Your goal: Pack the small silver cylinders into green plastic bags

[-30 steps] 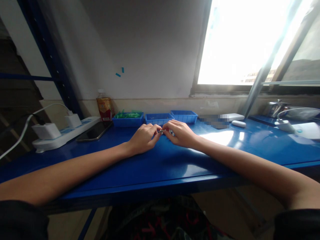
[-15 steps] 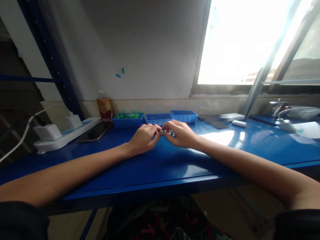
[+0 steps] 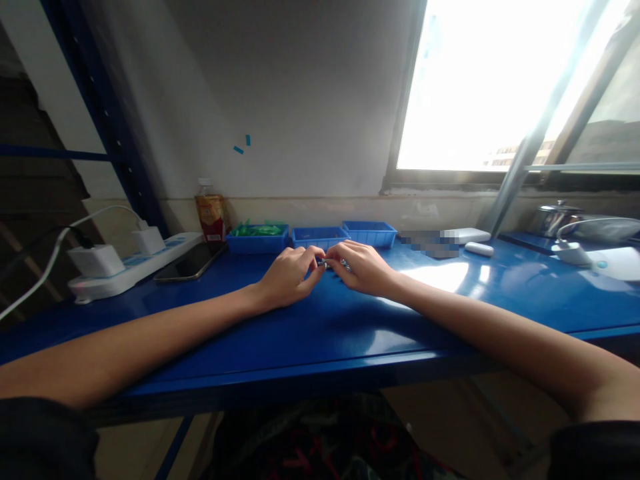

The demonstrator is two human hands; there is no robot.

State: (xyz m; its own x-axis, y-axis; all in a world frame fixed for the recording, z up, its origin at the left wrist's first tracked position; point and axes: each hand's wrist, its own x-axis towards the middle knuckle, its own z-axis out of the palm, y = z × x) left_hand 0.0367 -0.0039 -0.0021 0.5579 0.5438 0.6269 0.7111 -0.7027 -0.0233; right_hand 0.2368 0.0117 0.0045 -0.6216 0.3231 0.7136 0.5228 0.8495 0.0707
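Both hands meet over the middle of the blue table (image 3: 280, 347), fingertips nearly touching. My left hand (image 3: 291, 277) is closed in a pinch on a small shiny metal piece (image 3: 325, 264), too small to name more exactly. From the other side, thumb and forefinger of my right hand (image 3: 364, 268) pinch at the same piece. A few more small shiny metal parts (image 3: 345, 265) show by the right hand's fingers, partly hidden by them.
Behind the hands stand a blue bin (image 3: 257, 239) with green pieces, a middle blue bin (image 3: 320, 235) and a right blue bin (image 3: 370, 233). At left are a power strip (image 3: 135, 267), a phone (image 3: 191, 262) and a bottle (image 3: 211, 212). A white case (image 3: 479, 249) lies at right.
The right thumb and forefinger have closed in on the small metal piece at the left fingertips. Otherwise the hands have hardly moved.
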